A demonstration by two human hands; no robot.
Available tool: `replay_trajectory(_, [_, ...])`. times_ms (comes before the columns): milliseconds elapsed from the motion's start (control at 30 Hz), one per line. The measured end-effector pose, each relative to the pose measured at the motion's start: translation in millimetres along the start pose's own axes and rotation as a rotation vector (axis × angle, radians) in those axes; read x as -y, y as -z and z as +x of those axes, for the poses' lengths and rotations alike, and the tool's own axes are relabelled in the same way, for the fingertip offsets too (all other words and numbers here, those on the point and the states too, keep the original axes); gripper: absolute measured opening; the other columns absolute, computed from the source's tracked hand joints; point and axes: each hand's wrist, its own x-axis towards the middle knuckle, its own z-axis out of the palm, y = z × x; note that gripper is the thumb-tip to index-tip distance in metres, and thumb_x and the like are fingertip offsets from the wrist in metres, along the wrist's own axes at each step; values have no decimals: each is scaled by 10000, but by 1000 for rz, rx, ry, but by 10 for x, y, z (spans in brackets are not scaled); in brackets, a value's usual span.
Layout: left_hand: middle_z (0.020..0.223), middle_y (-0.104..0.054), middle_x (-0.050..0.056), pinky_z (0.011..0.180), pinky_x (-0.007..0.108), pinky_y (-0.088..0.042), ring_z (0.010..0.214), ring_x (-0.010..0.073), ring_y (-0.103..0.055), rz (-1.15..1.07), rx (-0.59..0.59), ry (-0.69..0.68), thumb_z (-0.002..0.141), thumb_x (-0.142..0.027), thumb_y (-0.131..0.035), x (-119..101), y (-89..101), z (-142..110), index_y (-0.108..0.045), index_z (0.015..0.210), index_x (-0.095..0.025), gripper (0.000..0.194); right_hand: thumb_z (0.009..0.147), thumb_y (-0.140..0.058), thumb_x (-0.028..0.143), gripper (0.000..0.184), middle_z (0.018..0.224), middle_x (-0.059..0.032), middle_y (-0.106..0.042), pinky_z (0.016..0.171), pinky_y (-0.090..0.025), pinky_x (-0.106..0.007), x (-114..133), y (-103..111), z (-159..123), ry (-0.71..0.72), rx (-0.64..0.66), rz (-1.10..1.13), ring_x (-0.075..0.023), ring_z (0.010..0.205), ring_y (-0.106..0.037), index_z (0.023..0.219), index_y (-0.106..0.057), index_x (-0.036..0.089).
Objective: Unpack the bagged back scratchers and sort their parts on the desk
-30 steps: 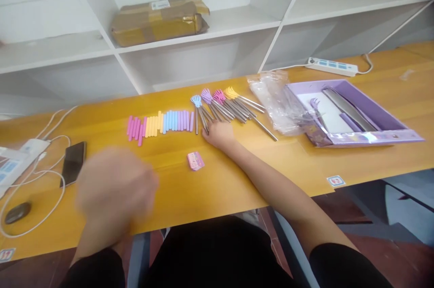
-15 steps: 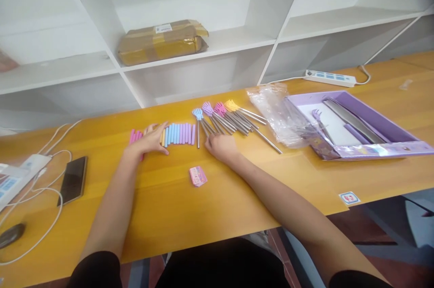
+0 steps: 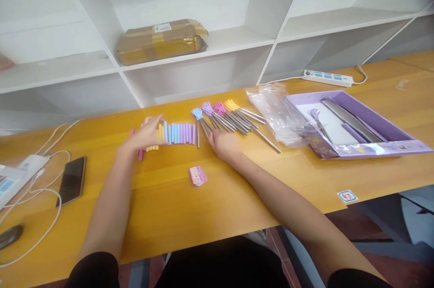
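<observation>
My left hand (image 3: 146,136) is over a row of short coloured tubes, thumb and fingers spread apart. Its fingertips lie near the ends of a blue tube (image 3: 166,132), beside several yellow tubes (image 3: 157,134). Purple tubes (image 3: 187,133) make up the right end of the row, and pink tubes (image 3: 140,154) are partly hidden under the hand. My right hand (image 3: 224,144) is curled at the lower ends of metal rods with hand-shaped heads, like back scratchers: blue (image 3: 197,113), purple (image 3: 207,108), pink (image 3: 219,108) and yellow (image 3: 231,105). What its fingers hold is hidden.
A pink card stack (image 3: 198,176) lies in front. To the right are a clear plastic bag (image 3: 271,114) and a purple box (image 3: 383,148) holding a scratcher and metallic pieces. A phone (image 3: 72,181), cables and a mouse (image 3: 11,236) are left. White shelves stand behind.
My left hand has shifted slightly left and up, uncovering more yellow tubes. One blue tube now sticks up above its neighbours. My right hand has moved slightly right at the rods.
</observation>
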Motion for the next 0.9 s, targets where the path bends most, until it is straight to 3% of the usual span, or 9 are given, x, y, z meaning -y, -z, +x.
replay_trajectory(100, [1627,-512,155,1139,533,-506,1293,353,-632,-634,-118,-183,623,-455,-1005,-209,207,-101,-440,1646,-331,1176,1148,-235,410,493,890,-152,-709,708,-423,-326,-72,53,-7,-110,-109,248,-250,799,-661,1017,-638,159])
replay_trajectory(167, [1613,-530,176,1003,465,-589,1105,281,-697,-1030,-173,-228,645,-406,-986,-372,178,-191,-532,1586,-308,1049,1153,-112,449,542,838,-101,-651,707,-437,-319,-111,80,-17,-139,-171,447,-223,760,-613,970,-560,204])
replay_trajectory(233, [1504,-626,192,820,363,-609,908,193,-684,-1293,-146,-129,712,-331,-937,-544,-22,-304,-613,1513,-253,868,1136,-54,552,569,810,-47,-590,693,-456,-303,-117,90,-32,-121,-170,700,-196,721,-572,945,-490,241])
replay_trajectory(300, [1322,-717,180,626,247,-520,720,104,-590,-1422,-54,56,781,-236,-892,-702,-341,-440,-674,1426,-206,682,1092,-159,702,571,799,-9,-553,681,-469,-290,-83,70,-62,-76,-93,1003,-176,704,-554,946,-478,252])
replay_trajectory(400, [1068,-736,126,496,191,-322,544,28,-368,-1515,123,197,922,-339,-838,-853,-830,-655,-723,1346,-180,467,961,-501,798,567,745,37,-491,608,-407,-262,27,-15,-152,-63,46,1343,-145,652,-496,954,-543,232])
replay_trajectory(500, [752,-586,-5,491,193,-221,494,21,-251,-1522,179,207,940,-462,-830,-887,-1127,-826,-767,1205,-174,396,894,-696,723,523,638,96,-349,535,-251,-242,149,-113,-286,-109,155,1581,-102,545,-318,935,-584,214])
replay_trajectory(567, [667,-486,-46,502,203,-209,491,33,-239,-1485,176,192,932,-515,-828,-865,-1212,-894,-770,1155,-180,407,896,-747,659,479,609,112,-320,528,-210,-247,200,-142,-370,-97,238,1692,-89,522,-251,955,-608,205])
replay_trajectory(700, [659,-490,-47,517,223,-184,503,47,-246,-1383,121,174,910,-572,-831,-772,-1289,-929,-757,1191,-190,479,865,-833,549,406,609,101,-383,517,-198,-249,190,-91,-460,-45,298,1775,-81,504,-279,986,-641,213])
replay_trajectory(900, [784,-573,-8,533,243,-196,554,56,-302,-1238,117,132,946,-560,-790,-664,-1407,-899,-776,1251,-181,486,970,-591,673,508,576,35,-474,476,-190,-269,90,1,-464,-44,287,1767,-97,465,-344,835,-691,194])
